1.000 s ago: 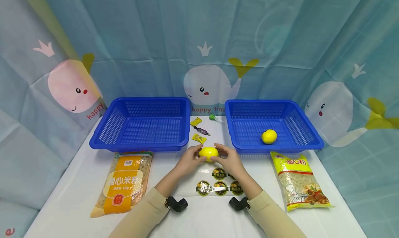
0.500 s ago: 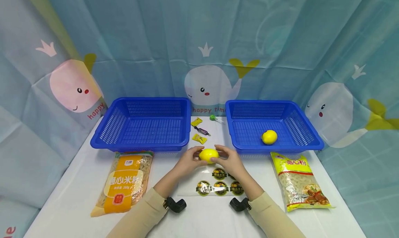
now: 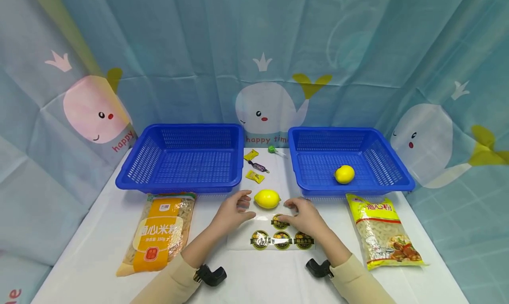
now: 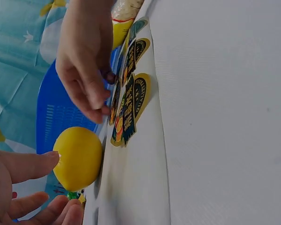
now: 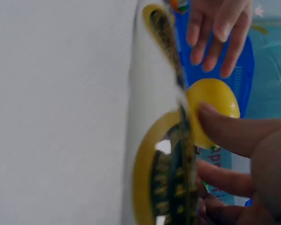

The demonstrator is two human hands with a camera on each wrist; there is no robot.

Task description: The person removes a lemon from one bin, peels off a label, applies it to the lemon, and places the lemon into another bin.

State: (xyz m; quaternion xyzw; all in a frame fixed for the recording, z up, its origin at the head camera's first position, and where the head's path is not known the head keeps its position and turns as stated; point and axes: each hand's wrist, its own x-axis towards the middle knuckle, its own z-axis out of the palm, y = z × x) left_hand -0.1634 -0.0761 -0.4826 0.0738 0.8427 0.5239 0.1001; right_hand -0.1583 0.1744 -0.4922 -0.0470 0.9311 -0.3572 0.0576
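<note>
While both hands hover low over the table, the lemon [image 3: 267, 199] sits free between them.
It lies just beyond the fingertips, long axis across the table, on the far edge of the sticker sheet [image 3: 270, 238]. The left hand [image 3: 232, 211] is just beside it, fingers loosely spread and holding nothing; the right hand [image 3: 303, 214] is relaxed over the stickers, its fingertips at one sticker, whether pinching it I cannot tell. Half a second ago both hands cupped the lemon; now they have let go and drawn back.
</note>
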